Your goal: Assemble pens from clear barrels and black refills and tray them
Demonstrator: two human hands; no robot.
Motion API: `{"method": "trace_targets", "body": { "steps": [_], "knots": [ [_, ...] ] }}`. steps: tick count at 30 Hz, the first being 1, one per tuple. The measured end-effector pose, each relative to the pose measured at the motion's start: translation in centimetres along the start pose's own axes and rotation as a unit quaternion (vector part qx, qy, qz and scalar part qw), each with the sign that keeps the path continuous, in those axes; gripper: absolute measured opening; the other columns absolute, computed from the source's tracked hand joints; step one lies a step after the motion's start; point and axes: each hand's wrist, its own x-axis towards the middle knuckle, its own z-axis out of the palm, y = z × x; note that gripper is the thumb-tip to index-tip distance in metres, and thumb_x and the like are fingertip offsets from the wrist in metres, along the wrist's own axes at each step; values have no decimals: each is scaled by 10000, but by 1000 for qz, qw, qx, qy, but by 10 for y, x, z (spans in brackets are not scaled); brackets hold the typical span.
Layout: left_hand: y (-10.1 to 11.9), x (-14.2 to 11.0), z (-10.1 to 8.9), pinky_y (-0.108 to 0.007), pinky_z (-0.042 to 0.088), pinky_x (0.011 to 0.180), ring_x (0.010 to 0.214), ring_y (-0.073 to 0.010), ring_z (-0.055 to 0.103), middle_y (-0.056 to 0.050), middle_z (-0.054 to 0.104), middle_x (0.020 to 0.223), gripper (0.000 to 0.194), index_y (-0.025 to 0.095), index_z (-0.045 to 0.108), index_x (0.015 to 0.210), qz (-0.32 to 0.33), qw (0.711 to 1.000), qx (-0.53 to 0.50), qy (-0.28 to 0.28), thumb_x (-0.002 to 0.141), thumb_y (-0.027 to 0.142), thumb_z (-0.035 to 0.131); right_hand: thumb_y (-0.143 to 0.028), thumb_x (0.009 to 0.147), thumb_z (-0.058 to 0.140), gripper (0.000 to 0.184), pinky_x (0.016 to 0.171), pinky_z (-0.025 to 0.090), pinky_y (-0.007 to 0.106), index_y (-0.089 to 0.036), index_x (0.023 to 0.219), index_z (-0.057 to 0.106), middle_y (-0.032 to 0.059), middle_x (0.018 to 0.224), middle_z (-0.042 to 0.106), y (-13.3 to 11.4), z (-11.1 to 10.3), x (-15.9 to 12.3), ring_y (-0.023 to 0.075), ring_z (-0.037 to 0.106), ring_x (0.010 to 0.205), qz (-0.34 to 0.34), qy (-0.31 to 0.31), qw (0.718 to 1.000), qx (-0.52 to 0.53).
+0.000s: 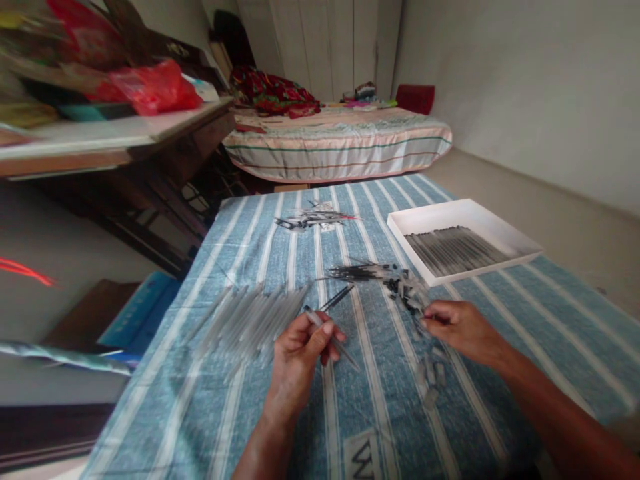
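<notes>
My left hand (306, 343) is closed around a slim translucent pen (345, 356), which slants down to the right with its dark end up. Just beyond that hand lie dark pen parts (336, 298) on the cloth. My right hand (457, 327) is pinched at the edge of a pile of small black and clear caps (407, 291); whatever sits between its fingertips is too small to make out. Left of my left hand, many clear pen barrels (245, 320) lie side by side. A heap of thin black refills (363, 271) adjoins the caps.
A white shallow box (450, 275) holding a row of dark pens (453, 248) stands at the right. More pen pieces (317, 218) lie at the far end of the striped cloth (280, 257). Loose grey caps (431, 373) are near my right wrist. Beyond is a bed (340, 150).
</notes>
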Motion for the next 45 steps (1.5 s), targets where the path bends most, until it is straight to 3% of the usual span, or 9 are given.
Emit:
{"method": "trace_targets", "body": {
  "steps": [8, 13, 20, 23, 28, 31, 34, 38, 45],
  "knots": [
    [-3, 1, 0, -196, 362, 420, 439, -89, 529, -22, 672, 665, 213, 151, 562, 795, -15, 1000, -10, -13, 752, 343, 645, -329, 766, 499, 187, 500, 340, 220, -176, 702, 584, -36, 552, 504, -2, 11, 7, 112, 459, 517, -31, 3, 999, 22],
    [-3, 1, 1, -196, 366, 422, 441, -87, 526, -12, 665, 660, 201, 156, 564, 776, -21, 1000, -5, -19, 748, 333, 653, -349, 784, 475, 216, 501, 335, 231, -183, 779, 613, -33, 532, 515, 6, 6, 10, 121, 461, 486, -22, 49, 998, -38],
    [-3, 2, 2, -193, 360, 415, 434, -84, 526, -13, 669, 657, 197, 157, 564, 729, -30, 999, 6, -23, 739, 330, 656, -350, 772, 496, 200, 502, 338, 222, -212, 767, 640, -26, 561, 574, 6, 2, -2, 132, 517, 520, -11, -26, 993, -115],
    [-3, 2, 3, -194, 359, 416, 433, -84, 525, -9, 666, 652, 192, 159, 564, 744, -31, 999, 7, -23, 738, 327, 657, -340, 766, 520, 200, 504, 316, 230, -217, 858, 648, -14, 582, 595, 0, 6, -2, 143, 534, 528, 8, -19, 985, -170],
    [-3, 1, 2, -196, 364, 423, 442, -88, 530, -17, 669, 668, 193, 155, 565, 758, -31, 999, 4, -28, 747, 327, 650, -304, 788, 485, 188, 506, 301, 251, -199, 806, 640, 12, 583, 596, -6, 8, 6, 158, 539, 527, 16, -17, 976, -216],
    [-4, 1, 2, -197, 381, 435, 452, -89, 538, -21, 674, 683, 185, 153, 564, 768, -33, 999, -16, -23, 760, 321, 641, -303, 804, 454, 207, 526, 340, 253, -193, 758, 623, 14, 598, 599, -9, 9, 4, 156, 553, 549, -5, -13, 988, -153],
    [-6, 1, 2, -190, 385, 433, 449, -82, 540, -12, 678, 683, 169, 158, 560, 775, -25, 998, -59, -6, 766, 310, 635, -359, 826, 437, 249, 488, 364, 232, -184, 753, 599, -9, 542, 557, -17, 13, -6, 129, 525, 493, -20, -59, 998, 10],
    [-7, 1, 2, -184, 390, 425, 450, -79, 547, -11, 686, 690, 166, 158, 556, 780, -20, 993, -117, 23, 755, 298, 641, -421, 822, 471, 278, 387, 324, 199, -166, 821, 581, -36, 492, 538, -33, 26, -22, 79, 419, 364, 23, -151, 969, 194],
    [-6, 1, 4, -185, 408, 414, 453, -88, 561, -27, 690, 694, 190, 148, 550, 768, -22, 988, -147, 40, 733, 297, 663, -413, 825, 513, 253, 390, 349, 177, -169, 825, 580, -38, 511, 564, -50, 49, -28, 65, 440, 378, 27, -162, 948, 271]
  ]
}}
